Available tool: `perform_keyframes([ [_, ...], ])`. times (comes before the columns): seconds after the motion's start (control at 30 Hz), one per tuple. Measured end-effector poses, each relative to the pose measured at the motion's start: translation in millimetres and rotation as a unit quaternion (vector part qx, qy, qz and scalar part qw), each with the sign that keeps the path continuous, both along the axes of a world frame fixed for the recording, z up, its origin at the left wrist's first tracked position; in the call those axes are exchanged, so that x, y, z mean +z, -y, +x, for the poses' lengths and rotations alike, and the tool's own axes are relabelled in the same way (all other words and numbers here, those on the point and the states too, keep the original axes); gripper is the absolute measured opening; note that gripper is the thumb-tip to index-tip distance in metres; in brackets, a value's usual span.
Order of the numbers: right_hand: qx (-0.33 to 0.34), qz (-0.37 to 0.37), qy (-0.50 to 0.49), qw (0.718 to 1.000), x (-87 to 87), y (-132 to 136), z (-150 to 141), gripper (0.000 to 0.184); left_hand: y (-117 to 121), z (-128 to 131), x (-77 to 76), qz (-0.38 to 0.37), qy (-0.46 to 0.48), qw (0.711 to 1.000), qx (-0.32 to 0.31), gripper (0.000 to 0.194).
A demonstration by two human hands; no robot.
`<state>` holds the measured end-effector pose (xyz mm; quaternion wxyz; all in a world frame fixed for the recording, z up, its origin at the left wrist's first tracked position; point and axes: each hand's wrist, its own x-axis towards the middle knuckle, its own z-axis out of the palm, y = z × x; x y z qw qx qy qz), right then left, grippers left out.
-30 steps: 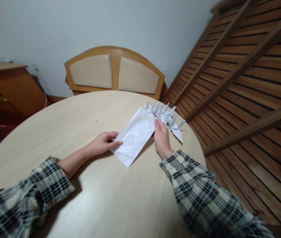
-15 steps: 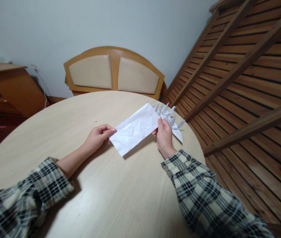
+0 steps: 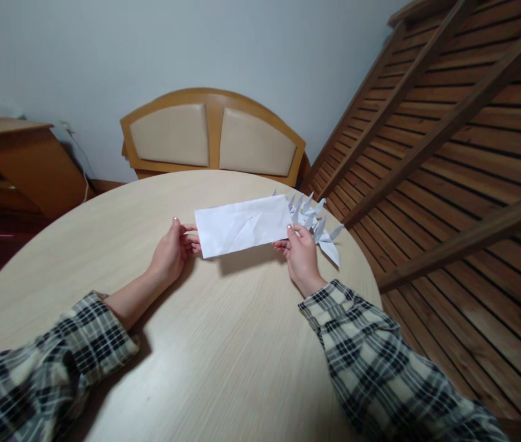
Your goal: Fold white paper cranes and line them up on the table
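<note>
A creased white sheet of paper [image 3: 242, 225], folded into a long rectangle, is held a little above the round table. My right hand [image 3: 301, 255] pinches its right end, thumb on top and fingers beneath. At the other end, my left hand [image 3: 171, 248] has its thumb raised and apart from the fingers. Those fingertips reach to the paper's left edge, some partly behind it; whether they touch it I cannot tell. Just beyond my right hand stand several white folded paper cranes [image 3: 308, 215], partly hidden by the paper and the hand.
The pale round table [image 3: 223, 344] fills the middle of the view. Behind it is a padded wooden headboard [image 3: 214, 138] against the wall. Dark wooden slats [image 3: 463, 166] slope up at the right. A brown desk [image 3: 21, 159] stands at the far left.
The paper has swung from a steep slant to nearly level, its left end rising. My left hand has let go, its thumb lifting off the paper. The right hand keeps its pinch.
</note>
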<state>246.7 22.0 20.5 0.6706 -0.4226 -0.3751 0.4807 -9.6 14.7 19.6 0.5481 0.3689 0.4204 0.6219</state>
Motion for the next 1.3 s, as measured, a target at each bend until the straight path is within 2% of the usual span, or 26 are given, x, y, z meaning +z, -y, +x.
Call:
perform_keyframes([
  [0.07, 0.017, -0.001, -0.029, 0.999, -0.3, 1.0, -1.1, 0.024, 1.2, -0.1, 0.3, 0.019, 0.003, 0.999, -0.039, 0.055],
  [0.13, 0.044, 0.002, -0.047, 0.998, 0.2, 2.8, -3.8, 0.025, 4.1, 1.5, 0.0, 0.047, -0.033, 0.994, -0.089, 0.058],
  [0.27, 0.103, 0.013, -0.063, 0.993, 1.9, 8.6, -13.5, 0.029, 11.3, 7.9, 2.3, 0.077, -0.154, 0.968, -0.185, 0.047],
  [0.37, 0.160, 0.009, -0.054, 0.986, 2.3, 14.1, -21.3, 0.031, 13.6, 11.1, 6.8, 0.084, -0.226, 0.950, -0.200, 0.036],
  [0.47, 0.213, 0.000, -0.034, 0.977, 2.2, 19.9, -26.8, 0.032, 13.8, 11.1, 9.9, 0.074, -0.280, 0.940, -0.182, 0.031],
  [0.57, 0.261, -0.011, 0.004, 0.965, 2.4, 25.2, -29.7, 0.031, 15.9, 9.7, 9.6, 0.048, -0.307, 0.943, -0.119, 0.025],
  [0.67, 0.297, -0.011, 0.048, 0.954, 2.7, 29.9, -30.9, 0.031, 19.0, 9.1, 7.7, 0.003, -0.305, 0.950, -0.059, 0.029],
  [0.77, 0.321, -0.001, 0.072, 0.944, 3.0, 33.2, -31.6, 0.033, 18.4, 10.2, 5.6, -0.009, -0.267, 0.963, -0.015, 0.030],
  [0.87, 0.329, 0.001, 0.088, 0.940, 3.5, 34.9, -31.8, 0.032, 12.7, 11.3, 3.1, 0.007, -0.181, 0.983, 0.005, 0.027],
  [1.0, 0.313, 0.005, 0.100, 0.944, 3.6, 33.7, -29.2, 0.028, 5.5, 10.0, 0.7, 0.003, -0.077, 0.997, -0.012, 0.028],
  [1.07, 0.292, 0.027, 0.108, 0.950, 2.5, 31.5, -26.3, 0.037, 4.2, 8.6, 0.0, -0.003, -0.062, 0.998, -0.016, 0.028],
  [1.2, 0.233, 0.094, 0.157, 0.955, -0.5, 26.4, -18.9, 0.067, 3.9, 5.3, -3.2, 0.007, -0.074, 0.996, -0.048, 0.023],
  [1.3, 0.208, 0.136, 0.209, 0.946, -1.4, 23.4, -13.5, 0.076, 3.4, 2.8, -6.6, 0.015, -0.093, 0.993, -0.070, 0.020],
])
